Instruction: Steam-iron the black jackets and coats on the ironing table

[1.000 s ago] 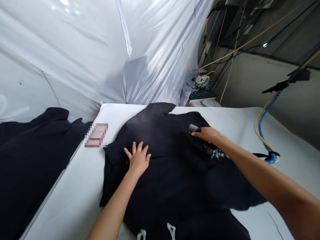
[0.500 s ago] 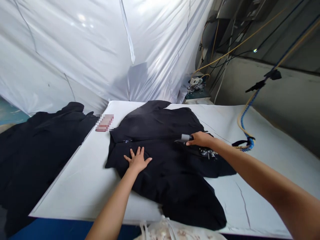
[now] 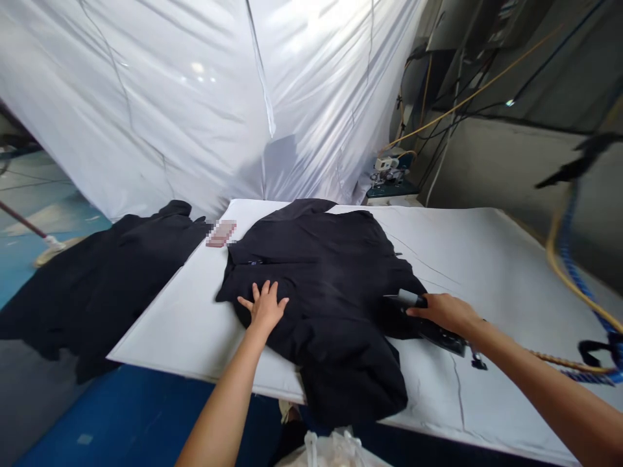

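Observation:
A black garment (image 3: 335,259) with long sleeves lies spread on the white-covered table (image 3: 165,331), its collar toward the left. My left hand (image 3: 264,306) rests on it below the collar, palm down with fingers spread. In my right hand (image 3: 446,311), the fingers are wrapped round the handle of a black steam iron (image 3: 440,338). The iron is at the garment's lower right edge, partly over the white cover. My hand and forearm hide some of it. A cord and blue hose (image 3: 579,275) trail off to the right.
Another dark cloth heap (image 3: 117,279) lies left of the table. A blurred-out pinkish object (image 3: 221,233) sits at the table's far left edge. White sheeting (image 3: 195,97) hangs behind. A small machine (image 3: 389,172) stands beyond the far edge, and cables hang at the right.
My right hand has moved the iron rightward and nearer to me, from the garment's middle to its lower right edge. My left hand stays spread on the cloth. The view has shifted left.

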A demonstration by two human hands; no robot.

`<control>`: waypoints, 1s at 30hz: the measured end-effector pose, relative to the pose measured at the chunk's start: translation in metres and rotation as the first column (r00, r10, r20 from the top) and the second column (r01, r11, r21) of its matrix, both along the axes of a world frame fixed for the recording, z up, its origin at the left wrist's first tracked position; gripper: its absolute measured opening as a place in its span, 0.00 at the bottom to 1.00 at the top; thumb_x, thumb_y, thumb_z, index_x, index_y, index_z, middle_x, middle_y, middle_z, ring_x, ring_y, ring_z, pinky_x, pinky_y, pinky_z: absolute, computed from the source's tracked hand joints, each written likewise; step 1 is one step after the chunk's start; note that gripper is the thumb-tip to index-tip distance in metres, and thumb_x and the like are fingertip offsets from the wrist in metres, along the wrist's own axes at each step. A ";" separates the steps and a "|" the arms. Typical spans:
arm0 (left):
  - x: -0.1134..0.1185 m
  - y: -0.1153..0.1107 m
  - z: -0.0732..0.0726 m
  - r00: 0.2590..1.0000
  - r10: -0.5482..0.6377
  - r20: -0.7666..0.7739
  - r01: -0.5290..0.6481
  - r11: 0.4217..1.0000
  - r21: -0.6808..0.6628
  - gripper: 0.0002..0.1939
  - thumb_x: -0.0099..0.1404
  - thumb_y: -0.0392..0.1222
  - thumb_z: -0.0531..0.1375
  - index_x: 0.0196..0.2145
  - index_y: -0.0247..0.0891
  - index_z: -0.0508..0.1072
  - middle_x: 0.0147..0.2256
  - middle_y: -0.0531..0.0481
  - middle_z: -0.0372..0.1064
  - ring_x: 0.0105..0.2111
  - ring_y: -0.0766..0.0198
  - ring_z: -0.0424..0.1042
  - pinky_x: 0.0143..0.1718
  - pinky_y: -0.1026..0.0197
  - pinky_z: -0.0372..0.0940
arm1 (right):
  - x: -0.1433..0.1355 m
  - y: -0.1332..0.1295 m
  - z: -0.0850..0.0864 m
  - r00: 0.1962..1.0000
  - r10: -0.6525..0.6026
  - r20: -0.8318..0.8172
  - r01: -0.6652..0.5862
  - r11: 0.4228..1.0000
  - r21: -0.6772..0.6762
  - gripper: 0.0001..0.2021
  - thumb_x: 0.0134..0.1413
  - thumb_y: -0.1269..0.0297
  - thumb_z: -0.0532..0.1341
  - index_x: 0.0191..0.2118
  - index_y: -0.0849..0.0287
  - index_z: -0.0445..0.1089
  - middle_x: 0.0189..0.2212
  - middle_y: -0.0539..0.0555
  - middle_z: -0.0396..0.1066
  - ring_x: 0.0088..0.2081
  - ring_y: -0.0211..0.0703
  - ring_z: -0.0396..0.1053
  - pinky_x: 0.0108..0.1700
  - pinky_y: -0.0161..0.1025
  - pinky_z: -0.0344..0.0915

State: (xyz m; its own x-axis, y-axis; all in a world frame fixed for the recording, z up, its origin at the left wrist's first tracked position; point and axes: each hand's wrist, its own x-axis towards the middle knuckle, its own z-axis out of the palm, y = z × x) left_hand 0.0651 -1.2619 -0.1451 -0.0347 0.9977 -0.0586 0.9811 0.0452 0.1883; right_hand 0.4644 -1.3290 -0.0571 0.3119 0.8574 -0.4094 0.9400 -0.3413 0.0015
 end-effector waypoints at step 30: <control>-0.181 0.059 -0.008 0.461 -0.133 0.877 -0.355 0.879 0.320 0.17 0.60 0.28 0.46 0.42 0.38 0.66 0.41 0.47 0.71 0.43 0.66 0.69 0.50 0.57 0.60 | -0.384 0.113 0.007 0.909 0.405 -0.096 -0.405 0.914 0.025 0.31 0.34 0.35 0.57 0.39 0.54 0.72 0.40 0.58 0.71 0.43 0.54 0.68 0.40 0.43 0.63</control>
State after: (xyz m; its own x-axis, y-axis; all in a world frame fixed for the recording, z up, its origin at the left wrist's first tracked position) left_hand -0.1160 -1.2032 -0.1535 -0.3223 0.9081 0.2675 0.2828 -0.1774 0.9426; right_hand 0.0801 -1.2164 -0.0497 -0.1036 0.9034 -0.4162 0.9929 0.0690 -0.0972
